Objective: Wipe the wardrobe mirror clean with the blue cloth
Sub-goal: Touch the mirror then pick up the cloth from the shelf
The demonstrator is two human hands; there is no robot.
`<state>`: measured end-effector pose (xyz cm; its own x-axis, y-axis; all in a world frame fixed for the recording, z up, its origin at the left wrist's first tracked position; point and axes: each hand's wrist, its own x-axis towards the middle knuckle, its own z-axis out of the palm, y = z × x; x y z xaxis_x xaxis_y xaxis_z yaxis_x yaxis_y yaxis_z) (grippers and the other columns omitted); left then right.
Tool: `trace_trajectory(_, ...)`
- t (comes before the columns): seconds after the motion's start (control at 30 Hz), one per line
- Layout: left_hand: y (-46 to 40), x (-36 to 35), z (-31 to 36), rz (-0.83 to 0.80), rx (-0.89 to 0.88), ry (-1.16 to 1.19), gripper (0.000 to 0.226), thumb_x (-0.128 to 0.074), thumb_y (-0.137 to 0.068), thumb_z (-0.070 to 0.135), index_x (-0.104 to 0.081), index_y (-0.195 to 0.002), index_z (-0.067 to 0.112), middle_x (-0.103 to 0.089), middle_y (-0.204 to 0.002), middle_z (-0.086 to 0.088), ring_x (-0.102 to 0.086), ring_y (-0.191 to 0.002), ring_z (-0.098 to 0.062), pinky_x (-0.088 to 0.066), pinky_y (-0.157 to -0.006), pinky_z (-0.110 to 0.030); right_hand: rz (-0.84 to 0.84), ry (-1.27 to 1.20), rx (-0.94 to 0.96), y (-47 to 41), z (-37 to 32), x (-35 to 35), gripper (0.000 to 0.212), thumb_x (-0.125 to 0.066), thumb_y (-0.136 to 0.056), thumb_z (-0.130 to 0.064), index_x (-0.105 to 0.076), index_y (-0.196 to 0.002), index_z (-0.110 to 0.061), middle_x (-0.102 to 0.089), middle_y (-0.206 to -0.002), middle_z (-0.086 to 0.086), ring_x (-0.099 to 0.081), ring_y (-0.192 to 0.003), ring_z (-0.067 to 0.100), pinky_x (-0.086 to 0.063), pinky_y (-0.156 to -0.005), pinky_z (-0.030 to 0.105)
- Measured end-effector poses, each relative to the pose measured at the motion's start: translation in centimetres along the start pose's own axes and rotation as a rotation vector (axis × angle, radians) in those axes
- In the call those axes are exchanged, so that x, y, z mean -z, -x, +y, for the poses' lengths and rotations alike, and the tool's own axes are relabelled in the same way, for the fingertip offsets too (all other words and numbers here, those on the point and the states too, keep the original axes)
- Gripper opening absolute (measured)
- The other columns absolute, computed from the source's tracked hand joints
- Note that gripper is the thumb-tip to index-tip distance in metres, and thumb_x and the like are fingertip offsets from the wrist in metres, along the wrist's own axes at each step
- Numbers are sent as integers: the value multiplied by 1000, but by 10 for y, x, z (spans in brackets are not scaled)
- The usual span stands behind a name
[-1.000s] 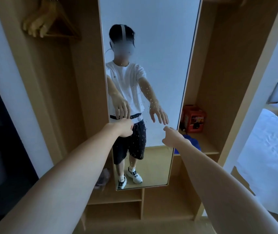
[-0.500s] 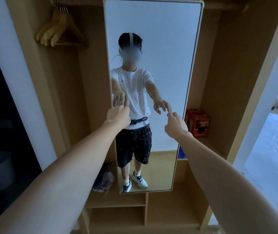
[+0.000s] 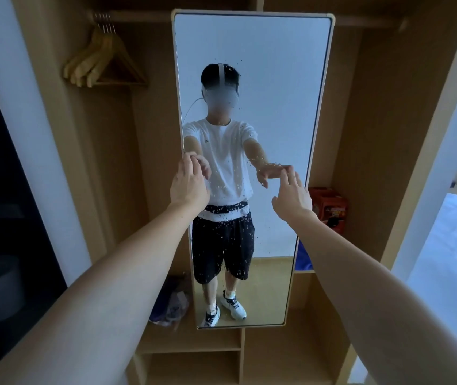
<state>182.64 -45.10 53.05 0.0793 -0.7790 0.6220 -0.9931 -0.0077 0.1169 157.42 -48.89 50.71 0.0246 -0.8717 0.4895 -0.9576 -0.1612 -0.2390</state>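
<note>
wardrobe mirror [image 3: 252, 79], speckled with droplets, stands tall before me. my left hand [image 3: 189, 184] grips its left edge; my right hand [image 3: 292, 194] reaches to its right edge, fingers loose. blue cloth [image 3: 303, 257] lies on the shelf [image 3: 305, 271] behind.

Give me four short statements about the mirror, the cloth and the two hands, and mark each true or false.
1. The mirror is speckled with droplets. True.
2. The right hand holds the blue cloth. False: the cloth lies on a shelf behind the mirror's right edge.
3. The left hand reaches to the mirror's left edge. True.
4. The wooden hangers hang right of the mirror. False: they hang on its left.
</note>
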Motion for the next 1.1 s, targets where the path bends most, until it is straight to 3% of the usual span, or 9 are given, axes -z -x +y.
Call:
trace_trajectory(0.13, -2, -5, 0, -55, 38, -2, 83, -60, -93, 24, -11, -154, -3, 0, -164, -16, -11, -151, -30, -31, -117, -39, -9, -22, -7, -1, 0, -8, 84, -56, -91, -7, -6, -158, -8, 8, -167, 6, -3, -154, 22, -29, -120, 40)
trace_trajectory(0.27, -7, -6, -3, -70, 39, -6, 83, -59, -92, 22, -10, -155, -1, 2, -165, -13, -9, -152, -28, -32, -117, -39, -41, -24, -1, -4, 4, -12, 87, -55, -89, 0, -3, -159, -9, 14, -167, 1, -3, -154, 21, -34, -118, 42)
trace_trajectory(0.63, -27, -16, -11, -117, 45, -2, 84, -62, -90, 21, -12, -155, 1, 4, -164, -6, -20, -148, -23, -44, -105, -37, -104, 18, -15, -28, 0, -23, 92, -57, -89, -2, 1, -159, -9, 20, -166, 0, 0, -154, 22, -42, -112, 42)
trace_trajectory(0.8, -40, -20, -14, -168, 40, -1, 85, -59, -91, 18, -6, -157, 4, 12, -164, -1, -17, -150, -22, -50, -91, -33, -141, 39, -10, -43, 0, -28, 93, -56, -87, 0, 3, -159, -10, 21, -165, -1, -3, -154, 23, -46, -107, 44)
trace_trajectory(1.1, -59, -33, -18, -201, 49, 3, 86, -57, -90, 12, -3, -158, 6, 18, -164, 2, -14, -151, -21, -47, -81, -27, -181, 52, -7, -67, 0, -39, 93, -56, -88, -1, 5, -159, -10, 24, -164, -1, -10, -153, 26, -48, -105, 43)
